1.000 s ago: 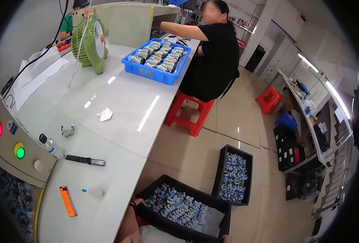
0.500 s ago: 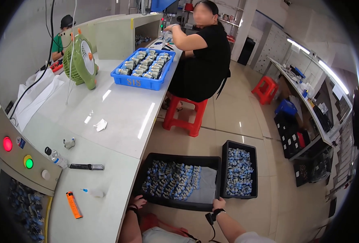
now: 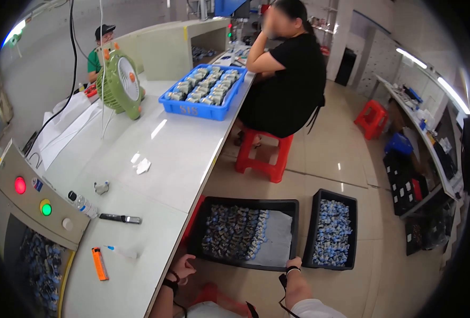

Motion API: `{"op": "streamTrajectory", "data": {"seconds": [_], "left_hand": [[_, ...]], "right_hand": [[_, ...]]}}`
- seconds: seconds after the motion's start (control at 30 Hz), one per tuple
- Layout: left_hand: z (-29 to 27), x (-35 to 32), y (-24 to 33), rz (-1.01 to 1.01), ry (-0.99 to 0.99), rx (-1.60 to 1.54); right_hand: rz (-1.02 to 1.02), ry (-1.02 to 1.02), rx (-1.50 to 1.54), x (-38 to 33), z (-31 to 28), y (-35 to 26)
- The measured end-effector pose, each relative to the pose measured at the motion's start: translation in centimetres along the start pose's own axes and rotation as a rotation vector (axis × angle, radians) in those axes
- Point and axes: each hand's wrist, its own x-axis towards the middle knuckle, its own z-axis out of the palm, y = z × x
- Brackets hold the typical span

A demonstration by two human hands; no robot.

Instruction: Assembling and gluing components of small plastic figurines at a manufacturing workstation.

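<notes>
Clamped on the near right corner of the black tray point(image 3: 198, 233) is the right hand point(image 3: 294, 262), while the left hand point(image 3: 183, 266), fingers loosely curled, sits just beside the near left corner; I cannot tell whether it touches the rim. Leftmost, past the panel point(image 3: 25, 204) with its red and green lights, an orange stick-shaped object point(image 3: 99, 263) and a black cutter point(image 3: 120, 218) lie on the pale table point(image 3: 145, 265), well apart from both hands. Just right of the table edge comes the tray, with what bears its weight mostly hidden. If only the right hand has a firm hold, an uneven pull could twist the tray, and its left wall might knock that edge. Inside, small blue-and-grey parts point(image 3: 235, 228) stand in rows on the left, and a bare grey liner point(image 3: 275, 241) fills the right; a tilt rightward could slide the rows out of order. A dark cord point(image 3: 283, 281) hanging by the right wrist might snag. Farther right, the narrower black tray point(image 3: 353, 233), full of jumbled parts, is close enough to be bumped by a sideways swing.
</notes>
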Motion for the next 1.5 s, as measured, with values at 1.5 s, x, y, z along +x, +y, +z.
{"op": "streamTrajectory", "data": {"seconds": [1.5], "left_hand": [[-0.2,-43.6,23.9,-0.009,0.978,0.741]], "right_hand": [[-0.848,-1.313,0.667,-23.7,-4.7,-10.2]]}}
